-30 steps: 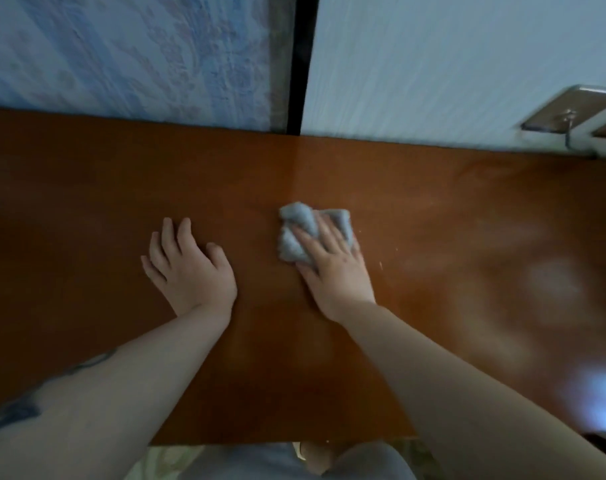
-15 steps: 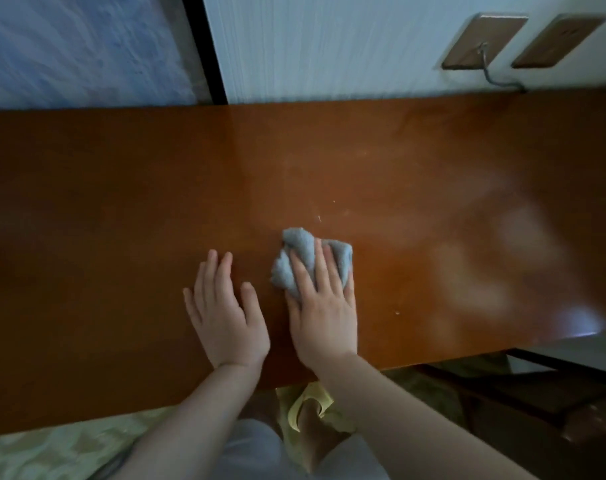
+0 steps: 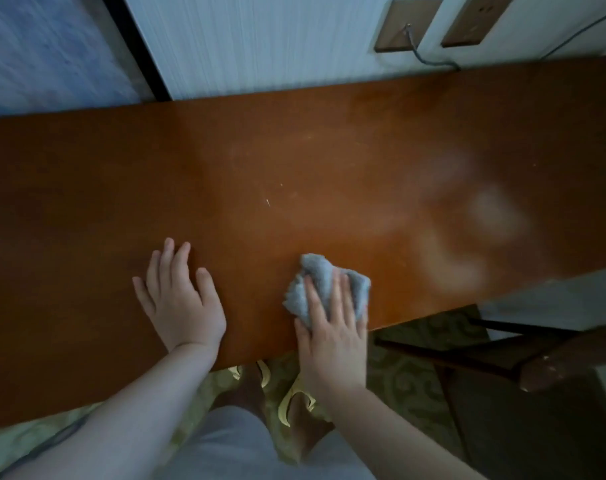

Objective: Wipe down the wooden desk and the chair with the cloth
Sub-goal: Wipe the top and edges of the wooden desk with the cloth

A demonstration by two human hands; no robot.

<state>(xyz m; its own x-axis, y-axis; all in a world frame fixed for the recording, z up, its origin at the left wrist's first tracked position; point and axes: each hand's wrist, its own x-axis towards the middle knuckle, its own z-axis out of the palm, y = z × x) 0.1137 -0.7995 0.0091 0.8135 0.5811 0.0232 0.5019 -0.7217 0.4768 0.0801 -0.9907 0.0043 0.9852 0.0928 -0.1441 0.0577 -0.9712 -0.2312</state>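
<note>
- Since a second ago, both hands have drawn back from the middle of the wooden desk [image 3: 294, 161] toward its near edge, and the right hand [image 3: 332, 334] has carried the grey cloth [image 3: 324, 282] with it; the gap between the hands, narrow half a second ago, has widened again.
- Right hand lies palm-down on the cloth, fingers straight and slightly spread, pressing it flat to the desk rather than pinching it. Its heel hangs past the near edge.
- Bunched and crumpled, the cloth touches the desk just inside the near edge, right of centre; part of it shows beyond the fingertips.
- Left hand [image 3: 178, 296] rests flat on the bare wood beside it, fingers straight and loosely together, thumb out, holding nothing. I judge it a brace.
- Step in hand: wiping the desk top, at the near end of a stroke. Pale hazy patches toward the right end could be glare or smears; I cannot tell which. A few light specks lie near the middle.
- A dark wooden chair [image 3: 544, 358] stands just off the desk's near right corner, on the patterned carpet [image 3: 412, 372], with no hand on it.
- Next move, as I judge it: push the cloth outward or rightward under steady flat pressure, across the specks and the right end, and keep it from sliding off the near edge; the chair comes afterward.
- Two wall plates [image 3: 407, 22] sit above the far edge, a cable [image 3: 429, 60] running from one.
</note>
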